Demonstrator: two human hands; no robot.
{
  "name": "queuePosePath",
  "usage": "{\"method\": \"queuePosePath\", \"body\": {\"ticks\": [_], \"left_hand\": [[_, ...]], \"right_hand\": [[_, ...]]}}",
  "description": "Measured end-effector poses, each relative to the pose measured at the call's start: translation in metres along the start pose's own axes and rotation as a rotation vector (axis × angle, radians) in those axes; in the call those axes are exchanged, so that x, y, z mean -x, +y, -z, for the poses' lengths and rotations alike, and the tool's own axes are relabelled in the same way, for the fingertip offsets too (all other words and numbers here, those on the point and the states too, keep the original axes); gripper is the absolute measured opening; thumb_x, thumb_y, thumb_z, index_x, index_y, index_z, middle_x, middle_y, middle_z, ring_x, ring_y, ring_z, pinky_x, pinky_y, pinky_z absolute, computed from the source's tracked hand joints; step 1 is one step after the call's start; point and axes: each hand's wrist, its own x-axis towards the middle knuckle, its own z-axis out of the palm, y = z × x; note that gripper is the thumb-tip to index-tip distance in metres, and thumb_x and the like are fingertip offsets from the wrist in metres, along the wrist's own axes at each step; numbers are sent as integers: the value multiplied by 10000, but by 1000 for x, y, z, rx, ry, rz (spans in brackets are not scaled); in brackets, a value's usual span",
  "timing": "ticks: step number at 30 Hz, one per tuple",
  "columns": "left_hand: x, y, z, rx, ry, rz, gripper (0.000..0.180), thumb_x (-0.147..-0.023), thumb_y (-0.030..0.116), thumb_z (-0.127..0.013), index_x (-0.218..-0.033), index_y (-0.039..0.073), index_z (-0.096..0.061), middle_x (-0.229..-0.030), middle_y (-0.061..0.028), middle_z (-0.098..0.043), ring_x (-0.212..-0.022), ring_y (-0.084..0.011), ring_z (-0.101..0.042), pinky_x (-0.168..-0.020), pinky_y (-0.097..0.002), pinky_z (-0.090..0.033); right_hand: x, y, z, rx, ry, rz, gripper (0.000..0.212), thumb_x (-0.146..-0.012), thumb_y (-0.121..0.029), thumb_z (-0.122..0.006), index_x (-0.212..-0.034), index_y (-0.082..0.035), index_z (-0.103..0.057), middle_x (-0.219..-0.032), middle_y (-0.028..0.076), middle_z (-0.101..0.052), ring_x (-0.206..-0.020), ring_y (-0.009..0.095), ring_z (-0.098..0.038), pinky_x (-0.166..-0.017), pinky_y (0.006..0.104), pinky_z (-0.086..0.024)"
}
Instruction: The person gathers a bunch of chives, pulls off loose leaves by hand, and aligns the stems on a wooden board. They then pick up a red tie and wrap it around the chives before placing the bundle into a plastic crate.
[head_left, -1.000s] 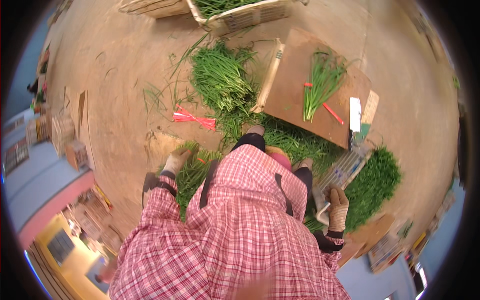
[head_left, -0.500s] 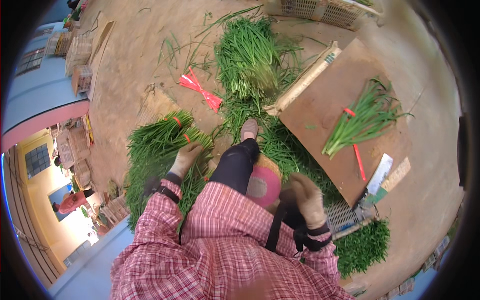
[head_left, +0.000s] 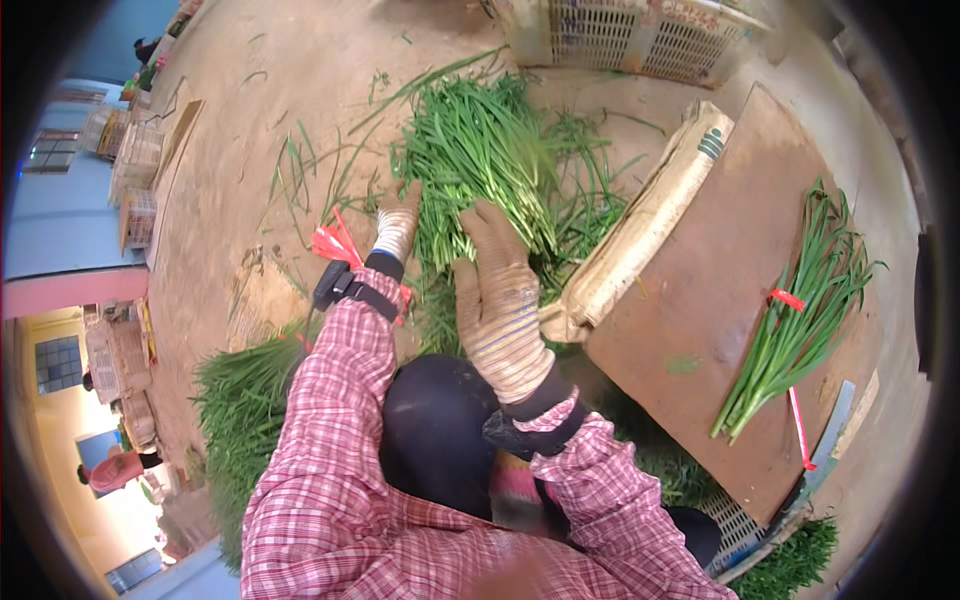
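Observation:
A loose heap of garlic chives (head_left: 480, 150) lies on the floor in front of me, pale stem ends toward me. My left hand (head_left: 397, 225), in a striped work glove, reaches to the heap's left edge with its fingers stretched out; the fingertips are partly lost among the stems. My right hand (head_left: 500, 300), gloved too, lies over the near right stem ends, fingers extended and thumb apart. Neither hand is closed round any stems. Red tie strips (head_left: 335, 240) lie beside my left wrist, which partly covers them.
At right, a brown board (head_left: 690, 300) carries a red-tied chive bundle (head_left: 795, 310) and a red strip (head_left: 800, 430). A rolled tan sack (head_left: 640, 225) lines its left edge. More chives (head_left: 245, 410) lie at left. A plastic crate (head_left: 620, 40) stands at the far side.
Both hands have moved forward to the loose chives, the left from beside the tied bundles, the right from near my lap. My body has leaned forward and the view has shifted.

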Motion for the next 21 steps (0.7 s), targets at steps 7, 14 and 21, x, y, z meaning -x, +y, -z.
{"method": "queuePosePath", "body": {"ticks": [7, 14, 21], "left_hand": [[-72, -129, 47, -279, -129, 204, 858, -850, 587, -578, -1433, -5, -364, -1394, -256, -462, -1280, -387, -455, -1042, -438, -382], [-32, -224, -42, -1070, -482, -346, 788, -912, 644, -359, -1483, 103, -312, -1437, -169, -444, -1350, -370, -347, -1117, -567, -170], [-8, -244, -43, -424, -437, -15, 884, -890, 682, -415, -1523, 116, -167, -1436, -170, -452, -1287, -329, -457, -1054, -417, -354]], "right_hand": [[-23, 7, -62, 383, -84, -4, 531, -849, -278, -628, -1217, 73, -476, -1211, 257, -514, -1169, 427, -460, -1037, 494, -347], [-134, 145, -118, 578, -235, -514, 824, -925, -577, -372, -1424, 76, -306, -1474, 290, -322, -1387, 383, -300, -1147, 459, -225], [-145, 267, -90, 681, -320, -847, 1131, -751, -799, -508, -1419, 91, -305, -1460, 307, -331, -1379, 389, -322, -1124, 435, -292]]}}
